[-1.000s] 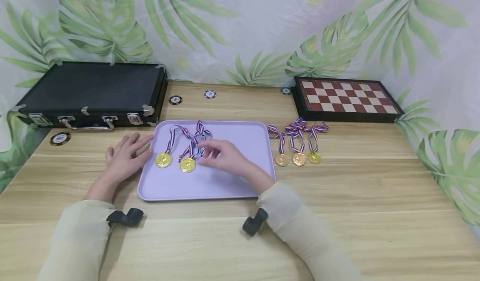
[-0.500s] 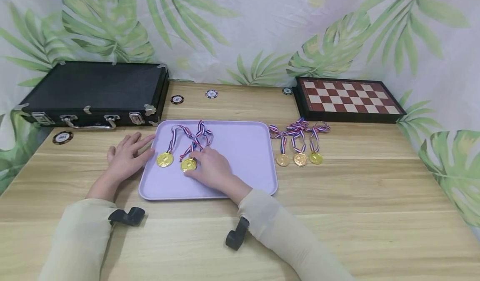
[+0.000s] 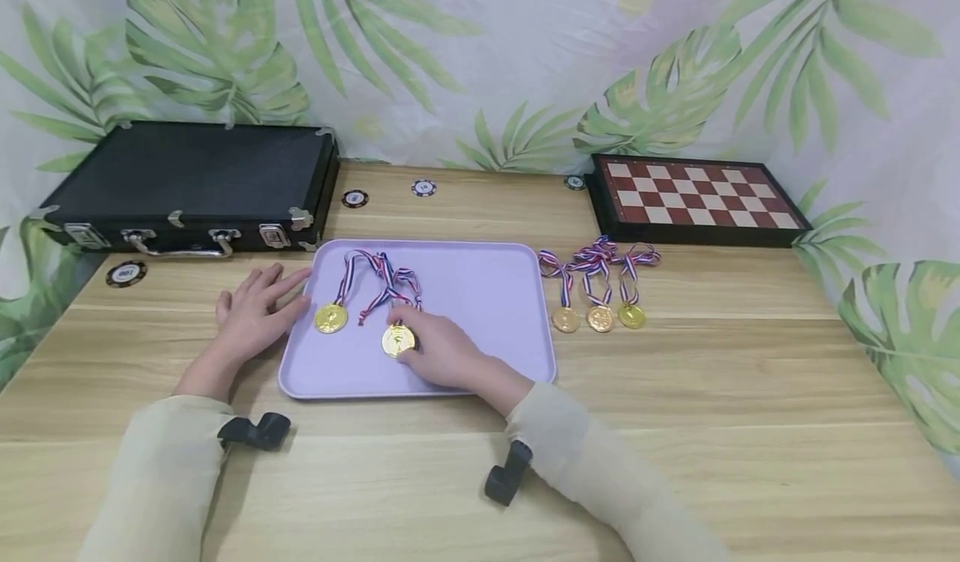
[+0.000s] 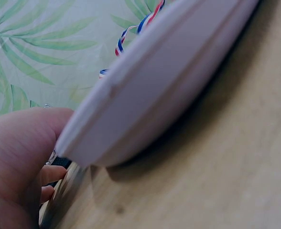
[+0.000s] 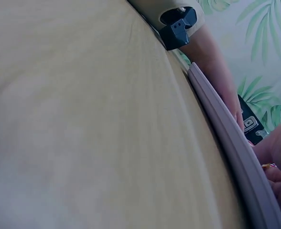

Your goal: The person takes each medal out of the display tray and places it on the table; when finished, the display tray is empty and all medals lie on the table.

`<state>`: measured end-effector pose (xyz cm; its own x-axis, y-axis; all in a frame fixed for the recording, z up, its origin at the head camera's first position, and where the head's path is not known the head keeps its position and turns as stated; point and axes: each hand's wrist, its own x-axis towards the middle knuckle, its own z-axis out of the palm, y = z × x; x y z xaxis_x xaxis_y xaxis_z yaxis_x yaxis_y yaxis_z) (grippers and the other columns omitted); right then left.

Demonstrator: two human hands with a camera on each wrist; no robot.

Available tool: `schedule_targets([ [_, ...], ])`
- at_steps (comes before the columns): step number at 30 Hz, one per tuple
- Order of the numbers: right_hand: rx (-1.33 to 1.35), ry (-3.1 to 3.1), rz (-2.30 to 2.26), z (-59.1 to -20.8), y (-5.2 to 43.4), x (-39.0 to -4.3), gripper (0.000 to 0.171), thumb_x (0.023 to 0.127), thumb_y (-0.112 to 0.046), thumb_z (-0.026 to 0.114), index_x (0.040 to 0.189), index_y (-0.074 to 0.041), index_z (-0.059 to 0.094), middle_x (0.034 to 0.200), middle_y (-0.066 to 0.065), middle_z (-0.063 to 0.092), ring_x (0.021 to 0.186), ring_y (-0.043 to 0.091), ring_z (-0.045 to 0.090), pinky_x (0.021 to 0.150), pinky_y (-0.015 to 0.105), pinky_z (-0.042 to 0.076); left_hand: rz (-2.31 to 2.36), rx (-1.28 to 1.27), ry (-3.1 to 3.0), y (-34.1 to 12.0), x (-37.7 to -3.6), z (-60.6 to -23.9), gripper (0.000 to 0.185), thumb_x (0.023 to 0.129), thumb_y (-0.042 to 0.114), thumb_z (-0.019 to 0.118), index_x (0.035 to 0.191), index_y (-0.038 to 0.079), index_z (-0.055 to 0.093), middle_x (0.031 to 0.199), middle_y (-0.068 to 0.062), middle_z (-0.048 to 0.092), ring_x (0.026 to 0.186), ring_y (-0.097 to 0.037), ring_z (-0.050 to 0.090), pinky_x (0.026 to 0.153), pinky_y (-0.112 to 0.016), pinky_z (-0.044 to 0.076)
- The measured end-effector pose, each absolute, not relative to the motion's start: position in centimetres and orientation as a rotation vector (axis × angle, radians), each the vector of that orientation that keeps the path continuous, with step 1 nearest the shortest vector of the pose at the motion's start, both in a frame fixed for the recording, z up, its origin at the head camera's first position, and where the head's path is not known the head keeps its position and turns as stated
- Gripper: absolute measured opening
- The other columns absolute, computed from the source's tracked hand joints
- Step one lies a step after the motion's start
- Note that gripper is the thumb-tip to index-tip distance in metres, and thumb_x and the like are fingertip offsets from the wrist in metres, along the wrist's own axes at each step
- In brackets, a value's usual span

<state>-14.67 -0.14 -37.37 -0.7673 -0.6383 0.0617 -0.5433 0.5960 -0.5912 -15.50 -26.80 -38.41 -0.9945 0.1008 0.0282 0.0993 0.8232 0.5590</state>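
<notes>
My right hand (image 3: 447, 350) pinches a gold medal (image 3: 397, 341) by its edge over the lilac tray (image 3: 491, 303). Its red, white and blue ribbon (image 3: 388, 277) trails behind it on the tray. A second gold medal (image 3: 331, 318) lies to the left, its ribbon running up towards the first. My left hand (image 3: 258, 316) rests on the table with fingers spread, its thumb against the tray's left rim. In the left wrist view the thumb (image 4: 28, 138) touches the tray's rim (image 4: 126, 95). The right wrist view shows only part of the right hand (image 5: 279, 157).
Right of the tray lie a bronze-coloured medal (image 3: 566, 320), another one (image 3: 600, 318) and a gold one (image 3: 632, 316), with ribbons. A black case (image 3: 187, 178) stands back left, a chessboard box (image 3: 693, 199) back right. Several poker chips (image 3: 126, 274) lie around the table.
My right hand has come down onto the gold medal, taken it by the edge and drawn it slightly right and towards me. The left hand has stayed in place.
</notes>
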Motion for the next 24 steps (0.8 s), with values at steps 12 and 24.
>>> schedule_targets([
  [12, -0.929, 2.442, -1.539, -33.1, 8.8, -14.9, 0.050, 0.071, 0.004, 0.065, 0.117, -0.002, 0.044, 0.069, 0.005, 0.055, 0.058, 0.014, 0.050, 0.051, 0.024, 0.044, 0.899, 0.182, 2.984, -26.3, -16.0, -38.4, 0.052, 0.088, 0.039, 0.040, 0.132, 0.013, 0.035, 0.137, -0.026, 0.015, 0.124, -0.043, 0.000, 0.087, -0.061, -0.010],
  [24, -0.928, 2.280, -2.106, -27.2, 19.4, -13.2, 0.047, 0.067, 0.024, 0.055, 0.111, 0.010, 0.045, 0.077, 0.011, 0.058, 0.062, 0.014, 0.053, 0.054, 0.019, 0.045, 0.915, 0.188, 2.994, -26.9, -15.7, -38.4, 0.051, 0.088, 0.038, 0.040, 0.132, 0.013, 0.034, 0.136, -0.027, 0.015, 0.124, -0.043, -0.001, 0.087, -0.061, -0.011],
])
